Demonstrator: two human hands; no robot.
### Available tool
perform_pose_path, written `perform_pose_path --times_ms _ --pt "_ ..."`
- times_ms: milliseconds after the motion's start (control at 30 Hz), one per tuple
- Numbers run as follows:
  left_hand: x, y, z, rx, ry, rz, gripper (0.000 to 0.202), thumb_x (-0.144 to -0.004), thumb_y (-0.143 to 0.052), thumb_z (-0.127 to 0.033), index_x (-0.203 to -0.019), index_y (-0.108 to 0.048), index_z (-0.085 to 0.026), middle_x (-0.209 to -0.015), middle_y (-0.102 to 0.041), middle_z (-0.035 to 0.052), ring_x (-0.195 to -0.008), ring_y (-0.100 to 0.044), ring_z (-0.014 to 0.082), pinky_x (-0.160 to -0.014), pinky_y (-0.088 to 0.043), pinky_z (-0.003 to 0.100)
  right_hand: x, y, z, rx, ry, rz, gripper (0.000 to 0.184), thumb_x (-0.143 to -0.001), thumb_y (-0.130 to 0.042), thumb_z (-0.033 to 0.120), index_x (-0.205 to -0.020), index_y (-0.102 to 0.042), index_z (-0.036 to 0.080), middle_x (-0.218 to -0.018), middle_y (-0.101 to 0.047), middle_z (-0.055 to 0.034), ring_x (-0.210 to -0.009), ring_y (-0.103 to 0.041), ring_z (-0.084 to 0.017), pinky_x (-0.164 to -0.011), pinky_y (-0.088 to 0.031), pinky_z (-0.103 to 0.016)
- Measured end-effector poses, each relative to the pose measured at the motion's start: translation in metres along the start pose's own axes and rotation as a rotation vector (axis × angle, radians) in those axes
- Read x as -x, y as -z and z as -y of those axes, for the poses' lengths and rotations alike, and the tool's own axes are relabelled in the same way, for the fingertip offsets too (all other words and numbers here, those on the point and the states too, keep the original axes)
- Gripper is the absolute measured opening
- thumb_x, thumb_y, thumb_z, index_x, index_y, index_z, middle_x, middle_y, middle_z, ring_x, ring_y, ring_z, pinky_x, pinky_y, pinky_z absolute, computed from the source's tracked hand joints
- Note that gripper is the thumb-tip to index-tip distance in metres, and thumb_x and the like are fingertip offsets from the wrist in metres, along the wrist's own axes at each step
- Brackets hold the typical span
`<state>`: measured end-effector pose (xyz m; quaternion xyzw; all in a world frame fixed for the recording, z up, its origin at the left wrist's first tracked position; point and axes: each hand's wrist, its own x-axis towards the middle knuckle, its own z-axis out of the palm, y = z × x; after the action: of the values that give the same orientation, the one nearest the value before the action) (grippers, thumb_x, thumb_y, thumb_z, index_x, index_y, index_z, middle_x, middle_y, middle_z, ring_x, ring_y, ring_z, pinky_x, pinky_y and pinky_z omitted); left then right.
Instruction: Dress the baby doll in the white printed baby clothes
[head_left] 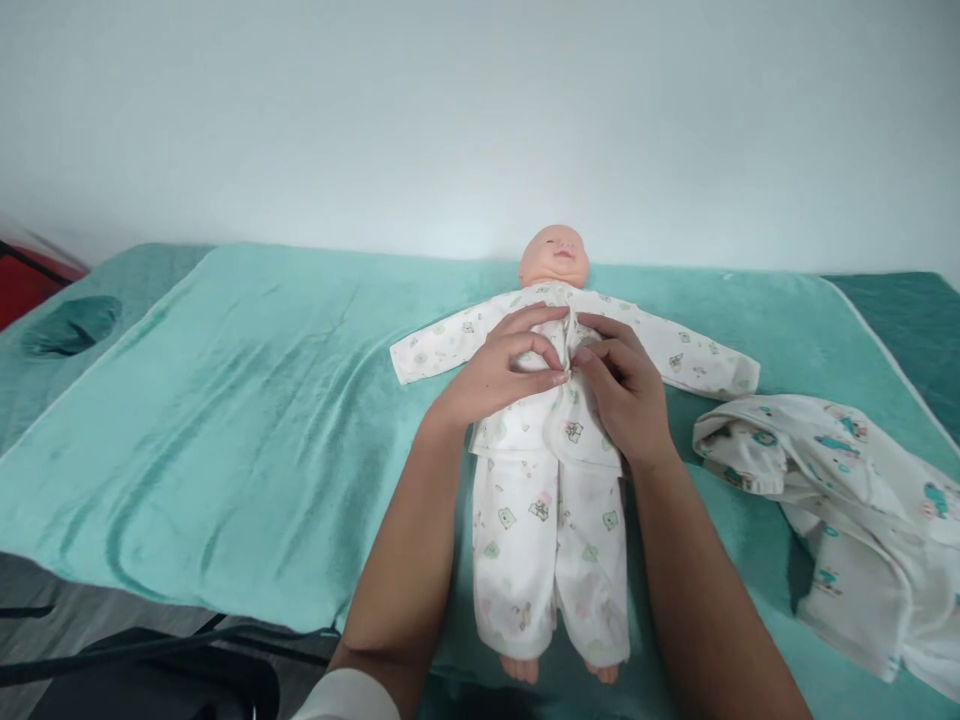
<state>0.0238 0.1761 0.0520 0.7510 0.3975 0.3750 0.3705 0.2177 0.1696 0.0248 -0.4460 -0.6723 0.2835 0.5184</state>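
A baby doll lies on its back, head toward the wall and feet toward me. It wears a white printed jacket with both sleeves spread wide, and matching trousers. My left hand pinches the jacket's front edge at mid-chest between thumb and forefinger. From the other side my right hand pinches the same front opening, its fingertips close to those of the left. Whatever fastener sits between the fingertips is too small and covered to make out. The doll's bare feet stick out of the trouser legs.
A crumpled white printed cloth lies to the right of the doll. A green sheet with wrinkles covers the padded table, which has a face hole at its left end. The wall stands right behind. A dark chair is at lower left.
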Motion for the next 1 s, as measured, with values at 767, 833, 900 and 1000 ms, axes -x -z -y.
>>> perform_pose_path --times_ms 767,833,900,1000 --pt "-0.002 -0.002 0.001 0.026 0.013 -0.002 0.012 -0.087 -0.065 -0.014 -0.081 -0.069 -0.023 -0.156 -0.048 -0.0016 -0.152 -0.037 0.0291 -0.084 -0.064 0.032 -0.003 0.008 0.000 -0.041 -0.026 0.156 0.022 -0.092 -0.065 0.035 -0.075 -0.065 0.021 -0.144 -0.056 -0.0019 -0.130 -0.053 -0.025 -0.109 -0.042 -0.045" --pt "-0.001 -0.001 0.001 0.051 0.025 -0.005 0.011 -0.087 -0.064 -0.015 -0.081 -0.069 -0.022 -0.157 -0.047 0.0008 -0.151 -0.038 0.0306 -0.080 -0.065 0.032 -0.003 0.010 0.000 -0.030 -0.005 0.203 0.018 -0.092 -0.066 0.034 -0.078 -0.066 0.022 -0.147 -0.053 -0.0023 -0.136 -0.048 -0.026 -0.114 -0.038 -0.047" --pt "-0.001 0.000 0.001 0.042 0.020 -0.001 0.009 -0.087 -0.064 -0.016 -0.081 -0.069 -0.021 -0.157 -0.047 0.0022 -0.150 -0.039 0.0309 -0.086 -0.064 0.035 -0.003 0.012 -0.001 -0.016 0.011 0.240 0.014 -0.091 -0.067 0.033 -0.082 -0.068 0.022 -0.150 -0.050 -0.0022 -0.140 -0.045 -0.026 -0.117 -0.036 -0.048" --pt "-0.002 0.001 0.000 -0.002 0.010 0.005 0.009 -0.087 -0.065 -0.016 -0.080 -0.069 -0.021 -0.157 -0.049 0.0022 -0.149 -0.041 0.0306 -0.100 -0.059 0.043 -0.003 0.013 -0.001 0.007 0.024 0.248 0.011 -0.090 -0.067 0.030 -0.083 -0.067 0.023 -0.151 -0.049 -0.0021 -0.141 -0.043 -0.027 -0.120 -0.034 -0.049"
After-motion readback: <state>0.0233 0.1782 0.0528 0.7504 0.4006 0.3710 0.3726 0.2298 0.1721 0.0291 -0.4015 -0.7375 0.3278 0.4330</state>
